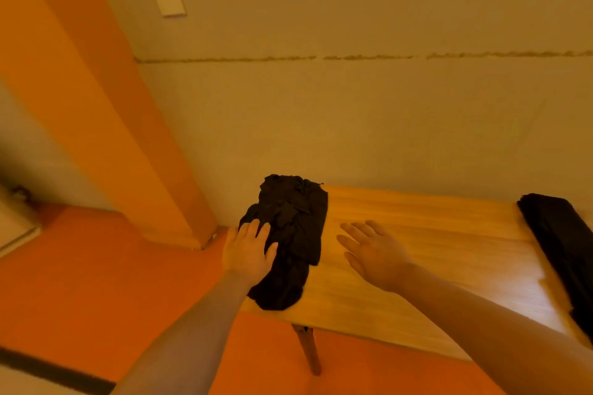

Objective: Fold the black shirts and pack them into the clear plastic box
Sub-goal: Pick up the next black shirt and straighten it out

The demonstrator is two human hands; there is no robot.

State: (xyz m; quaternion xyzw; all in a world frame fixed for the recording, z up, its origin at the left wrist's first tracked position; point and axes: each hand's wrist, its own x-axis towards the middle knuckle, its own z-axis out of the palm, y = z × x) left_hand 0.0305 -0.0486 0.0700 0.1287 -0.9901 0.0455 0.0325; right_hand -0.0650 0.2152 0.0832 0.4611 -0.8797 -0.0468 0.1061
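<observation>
Crumpled black shirt (288,234) lay between both hands, long axis running away from them; left hand (247,250) touched it flat-fingered, right hand (372,253) hovered spread, empty.

Bare wooden table (417,234) lies open between the crumpled black shirt (288,234) and the dark cloth (558,240) at right.

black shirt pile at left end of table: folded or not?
Not folded: the black shirt lies crumpled in uneven bunches, one end drooping over the table edge.
</observation>
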